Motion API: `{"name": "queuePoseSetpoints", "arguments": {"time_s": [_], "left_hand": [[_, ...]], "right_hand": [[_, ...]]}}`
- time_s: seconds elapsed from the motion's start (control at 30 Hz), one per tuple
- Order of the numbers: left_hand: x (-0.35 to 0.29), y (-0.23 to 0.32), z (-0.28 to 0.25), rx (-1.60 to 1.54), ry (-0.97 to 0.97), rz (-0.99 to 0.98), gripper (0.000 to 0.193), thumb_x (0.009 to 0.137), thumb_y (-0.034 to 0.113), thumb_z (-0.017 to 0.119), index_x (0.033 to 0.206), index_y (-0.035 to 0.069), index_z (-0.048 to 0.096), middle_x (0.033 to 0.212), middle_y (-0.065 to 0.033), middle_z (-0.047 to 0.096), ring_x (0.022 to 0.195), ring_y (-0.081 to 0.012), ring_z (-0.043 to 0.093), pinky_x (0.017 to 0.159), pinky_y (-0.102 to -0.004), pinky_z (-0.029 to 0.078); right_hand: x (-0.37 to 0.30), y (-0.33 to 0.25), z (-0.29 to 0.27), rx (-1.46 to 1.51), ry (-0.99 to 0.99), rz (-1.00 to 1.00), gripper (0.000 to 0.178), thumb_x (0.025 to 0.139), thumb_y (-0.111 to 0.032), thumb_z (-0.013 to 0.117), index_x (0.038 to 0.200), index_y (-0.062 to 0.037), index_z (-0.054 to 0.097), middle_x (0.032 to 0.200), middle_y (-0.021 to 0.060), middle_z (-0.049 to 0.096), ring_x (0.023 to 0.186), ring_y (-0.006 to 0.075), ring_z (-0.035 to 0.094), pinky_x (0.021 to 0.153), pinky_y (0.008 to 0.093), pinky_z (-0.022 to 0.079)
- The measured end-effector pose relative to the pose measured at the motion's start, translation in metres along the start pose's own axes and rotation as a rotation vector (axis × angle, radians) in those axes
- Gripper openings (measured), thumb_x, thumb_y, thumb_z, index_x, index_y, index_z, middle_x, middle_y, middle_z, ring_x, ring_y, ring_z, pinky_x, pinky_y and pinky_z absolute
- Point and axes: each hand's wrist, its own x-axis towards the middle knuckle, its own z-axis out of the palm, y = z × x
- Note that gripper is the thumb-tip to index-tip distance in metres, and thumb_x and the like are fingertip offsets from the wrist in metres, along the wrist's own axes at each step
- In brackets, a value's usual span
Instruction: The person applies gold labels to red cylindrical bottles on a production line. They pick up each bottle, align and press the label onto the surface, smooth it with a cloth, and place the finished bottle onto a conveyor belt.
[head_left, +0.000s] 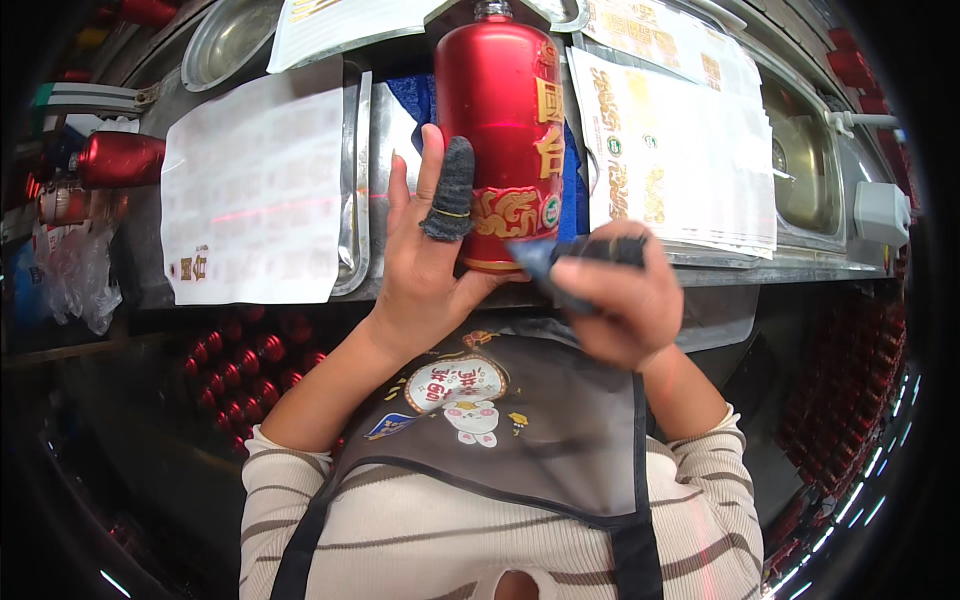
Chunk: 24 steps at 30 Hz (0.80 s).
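A red bottle (490, 110) with gold characters and a gold dragon band lies in front of me, its neck pointing away and its base toward me. My left hand (425, 250) holds it at the lower left side. The thumb reaches under the base, and the other fingers stretch upward, one in a dark knitted finger sleeve (455, 185). At the base's right side, my right hand (625, 295) is closed on a small tool with a bluish tip (535, 258). Motion blurs this hand, so the tool's kind is unclear. Dark wrapping also covers a right finger.
Decal sheets lie on both sides: a mostly used sheet (255, 190) left, a stack (680, 150) right. Metal basins (235, 45) stand behind. Blue cloth (572, 190) lies under the bottle. Another red bottle (120, 160) is far left; many red bottles (850, 390) fill the lower right.
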Motion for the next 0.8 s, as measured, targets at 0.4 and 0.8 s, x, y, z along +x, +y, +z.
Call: {"name": "queuePoseSetpoints", "arguments": {"time_s": [0.4,0.8], "left_hand": [[0.000,-0.008,-0.009,0.060,-0.180,-0.088,0.103,0.078,0.035,0.083,0.155,-0.002,0.024,0.155,-0.0276,0.034,0.147,-0.0423,0.029,0.116,-0.0643,0.004],[0.011,0.010,-0.019,-0.316,-0.140,-0.275,0.093,0.075,0.035,0.088,0.142,-0.008,0.040,0.142,-0.0252,0.050,0.136,-0.0341,0.046,0.115,-0.0450,0.029]], "right_hand": [[0.018,0.015,0.006,0.130,0.400,0.461,0.030,0.072,0.004,0.077,0.100,-0.0071,0.074,0.086,0.0047,0.068,0.069,0.0183,0.061,0.064,0.0279,0.050],[0.002,0.018,-0.007,0.848,0.187,1.084,0.014,0.090,-0.010,0.066,0.098,0.0002,0.066,0.087,0.0028,0.066,0.076,0.0054,0.056,0.070,0.0199,0.044]]}}
